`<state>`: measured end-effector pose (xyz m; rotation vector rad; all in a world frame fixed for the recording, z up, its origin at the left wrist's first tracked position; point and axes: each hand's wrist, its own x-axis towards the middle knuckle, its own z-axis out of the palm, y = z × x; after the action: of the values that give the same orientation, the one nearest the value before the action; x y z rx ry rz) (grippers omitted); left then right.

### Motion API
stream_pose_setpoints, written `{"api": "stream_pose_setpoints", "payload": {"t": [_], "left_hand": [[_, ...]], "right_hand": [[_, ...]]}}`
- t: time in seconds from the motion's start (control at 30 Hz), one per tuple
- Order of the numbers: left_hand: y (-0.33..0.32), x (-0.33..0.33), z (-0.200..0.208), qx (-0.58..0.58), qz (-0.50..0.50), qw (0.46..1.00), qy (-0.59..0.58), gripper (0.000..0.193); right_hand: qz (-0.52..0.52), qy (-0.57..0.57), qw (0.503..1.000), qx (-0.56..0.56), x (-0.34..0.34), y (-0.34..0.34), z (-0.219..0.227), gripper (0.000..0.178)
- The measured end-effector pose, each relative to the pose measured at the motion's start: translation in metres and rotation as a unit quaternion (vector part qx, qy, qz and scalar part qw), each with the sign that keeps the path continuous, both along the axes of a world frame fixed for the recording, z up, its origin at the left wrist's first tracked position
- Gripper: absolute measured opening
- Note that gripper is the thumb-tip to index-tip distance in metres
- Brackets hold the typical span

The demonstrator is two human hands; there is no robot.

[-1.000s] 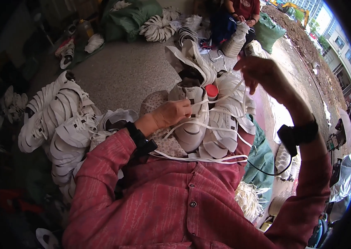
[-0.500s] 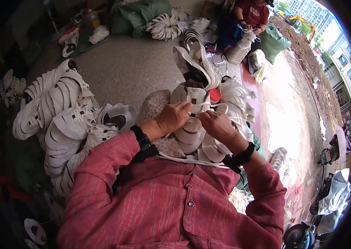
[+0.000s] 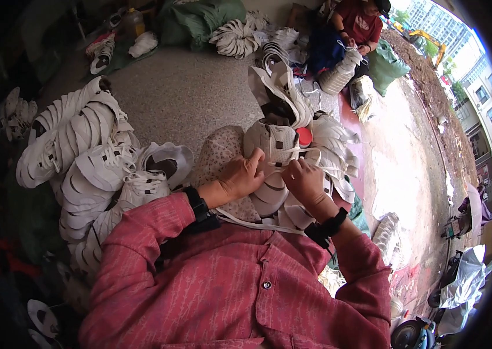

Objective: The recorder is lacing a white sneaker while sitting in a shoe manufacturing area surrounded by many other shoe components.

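In front of me lies a white shoe upper (image 3: 285, 138) with a perforated tongue and a small dark patch. My left hand (image 3: 242, 174) is curled at its left edge, thumb raised and the other fingertips partly hidden. My right hand (image 3: 305, 181) pinches a white shoelace (image 3: 311, 156) at the upper's right side, close to the eyelets. More stacked white uppers (image 3: 270, 195) lie beneath both hands. Just beyond the right hand sits a red round lid (image 3: 304, 136). A flower-patterned cloth (image 3: 221, 148) spreads out to the left, under the work.
Stacks of laced white uppers (image 3: 86, 145) rise at my left, and another pile (image 3: 333, 142) lies at right. A co-worker (image 3: 357, 26) sits at the far right, handling a stack of uppers (image 3: 340, 71). Green sacks (image 3: 202, 22) lie at the back.
My left hand has shifted down and left, away from the lace area. The right hand has moved slightly, still pinching at the lace. A lace loop now stands out at the upper's right.
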<state>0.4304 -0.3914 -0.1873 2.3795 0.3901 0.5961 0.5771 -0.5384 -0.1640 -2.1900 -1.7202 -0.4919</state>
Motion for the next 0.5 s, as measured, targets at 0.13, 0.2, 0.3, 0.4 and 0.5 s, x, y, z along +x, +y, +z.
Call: {"api": "stream_pose_setpoints", "payload": {"t": [0.13, 0.2, 0.3, 0.4, 0.5], "left_hand": [[0.001, -0.013, 0.002, -0.016, -0.040, 0.999, 0.018, 0.031], [0.001, -0.015, 0.001, 0.046, -0.058, 0.997, -0.027, 0.032], [-0.006, -0.015, 0.013, 0.170, -0.159, 0.963, -0.138, 0.037], [-0.012, -0.005, 0.003, 0.193, -0.299, 0.924, -0.138, 0.044], [-0.016, 0.005, -0.008, 0.192, -0.334, 0.912, -0.143, 0.046]], "right_hand": [[-0.140, 0.215, 0.966, 0.026, 0.006, -0.012, -0.010, 0.020], [-0.128, 0.309, 0.943, 0.002, 0.015, -0.015, -0.006, 0.021], [-0.103, 0.299, 0.948, -0.016, 0.038, -0.015, 0.009, 0.020], [-0.009, 0.206, 0.979, 0.003, 0.028, 0.005, 0.047, 0.017], [0.077, 0.140, 0.986, -0.050, 0.025, 0.021, 0.057, 0.014]]}}
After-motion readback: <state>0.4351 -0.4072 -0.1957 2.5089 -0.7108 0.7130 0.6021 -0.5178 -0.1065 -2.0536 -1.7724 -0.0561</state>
